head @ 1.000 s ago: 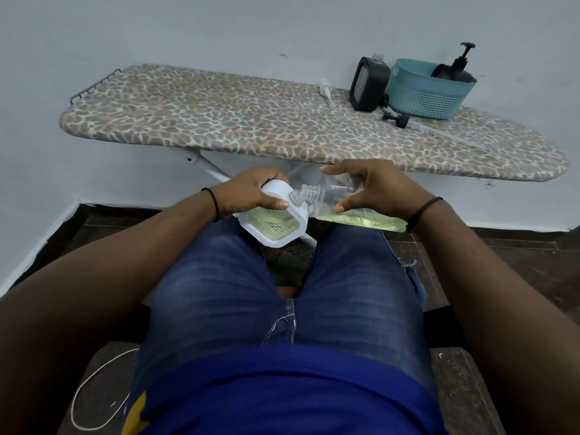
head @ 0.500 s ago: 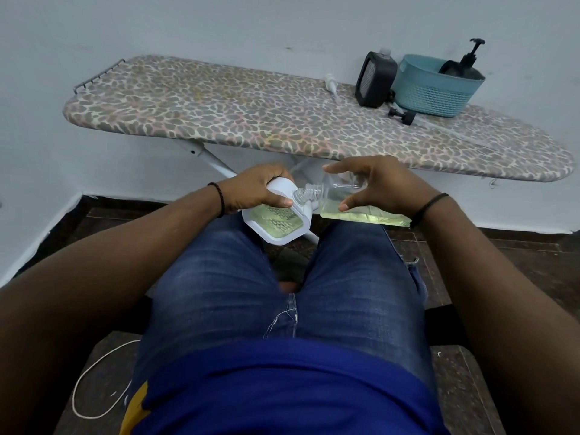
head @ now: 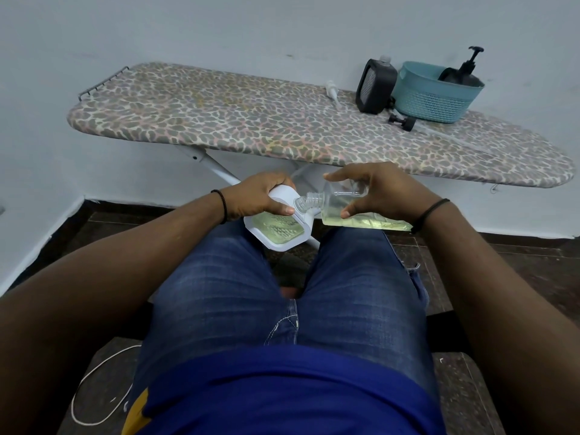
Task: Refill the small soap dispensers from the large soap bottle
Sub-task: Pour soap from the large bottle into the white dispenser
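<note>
Over my knees, my left hand (head: 257,196) grips a small white soap dispenser (head: 276,229) with a window showing yellow-green soap. My right hand (head: 373,191) holds a clear bottle (head: 354,211) lying almost flat, partly filled with pale yellow soap. Its open threaded neck (head: 309,202) points left and meets the white dispenser's top edge. A black dispenser (head: 375,86) without its pump stands on the ironing board (head: 251,120). Another black pump dispenser (head: 464,72) sits in a teal basket (head: 433,95).
A white pump head (head: 331,91) and a black pump head (head: 401,120) lie loose on the board near the basket. The board's white legs (head: 213,167) run down behind my hands. A white cord (head: 94,387) lies on the dark floor at lower left.
Both hands and the two containers have stayed together in the same pose. The view has tilted slightly, so the board sits differently in the frame.
</note>
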